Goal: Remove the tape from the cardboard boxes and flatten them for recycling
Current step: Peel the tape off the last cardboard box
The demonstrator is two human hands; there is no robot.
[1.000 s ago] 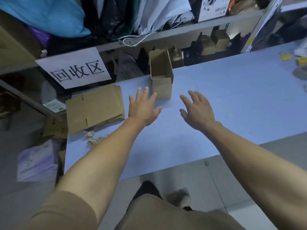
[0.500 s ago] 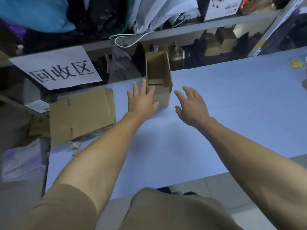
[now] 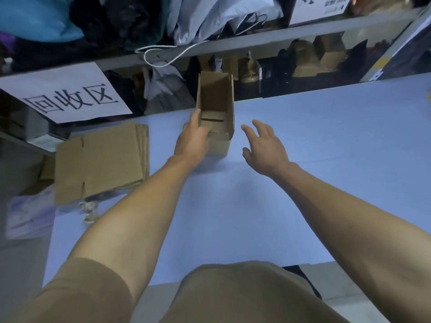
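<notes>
A small brown cardboard box [image 3: 218,96] stands open-topped at the far edge of the light blue table [image 3: 326,159], its flaps up. My left hand [image 3: 192,141] grips its near left corner, thumb along the outside of the left wall and fingers curled over the near edge into the box. A short way right of the box my right hand [image 3: 265,145] hovers with fingers spread, touching nothing. Whether any tape is on the box cannot be made out.
A stack of flattened cardboard [image 3: 100,162] lies at the table's left end under a white paper sign [image 3: 67,101]. Crumpled clear tape [image 3: 89,210] sits by the table's left edge. Behind the table runs a cluttered shelf [image 3: 256,43] with bags and boxes.
Both hands have moved forward to the box. The left hand went from flat and open to gripping the box's near left corner. The right hand has stayed open beside it.
</notes>
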